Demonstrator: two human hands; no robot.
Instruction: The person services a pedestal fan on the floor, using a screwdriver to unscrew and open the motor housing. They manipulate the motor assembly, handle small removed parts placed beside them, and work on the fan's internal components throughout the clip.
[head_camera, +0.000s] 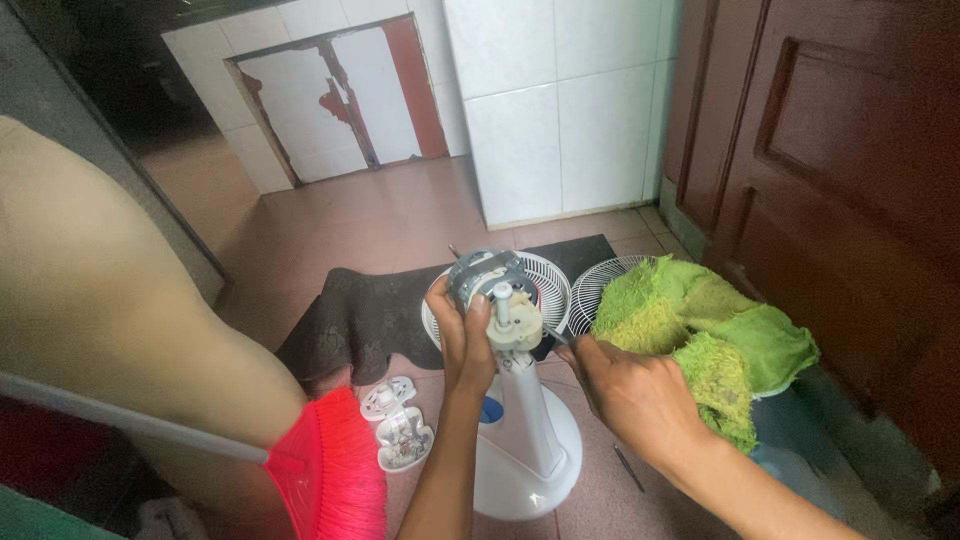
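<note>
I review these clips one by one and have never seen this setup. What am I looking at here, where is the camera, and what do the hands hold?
No machine here: a person wears a camera on the head, looking down at their own bare hands. The left hand grips the exposed motor atop a white fan stand. The right hand holds a green cloth and what looks like a thin tool at the motor. On the tiled floor lie a dark mat, fan grilles, a white plastic cover and a red broom.

Glossy white plastic fan stand (525, 440), dull grey metal motor (482, 275), fuzzy green cloth (715, 335)
</note>
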